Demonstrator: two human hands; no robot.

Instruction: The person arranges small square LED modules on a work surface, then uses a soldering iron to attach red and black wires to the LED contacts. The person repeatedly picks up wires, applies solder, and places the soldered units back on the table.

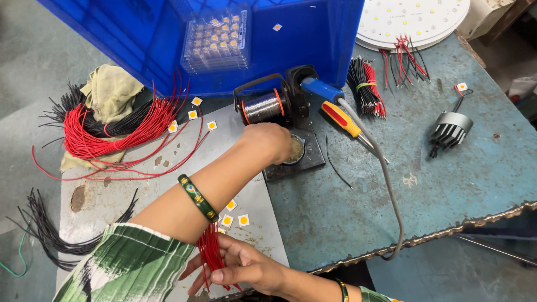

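Red wires [211, 254], a short bunch, are lying low in the frame just left of centre, where the right hand [246, 268] is gripping them between thumb and loosely curled fingers. A blue crate [140, 39] is filling the upper left, resting on a worn blue-green worktable [447, 184]. A grey metal sheet [112, 196] is covering the table's lower left. A large coil of red and black wire [95, 134] is lying at the left under a yellowish cloth [109, 89]. A round white lamp board [414, 19] is sitting at the upper right. The left hand [269, 141] is reaching to the centre, over the soldering stand [310, 154] and below the solder spool [263, 106]; its fingers are curled under, and whether they are holding anything cannot be told. Small yellow-and-white square chips [243, 220] are lying just above the right hand.
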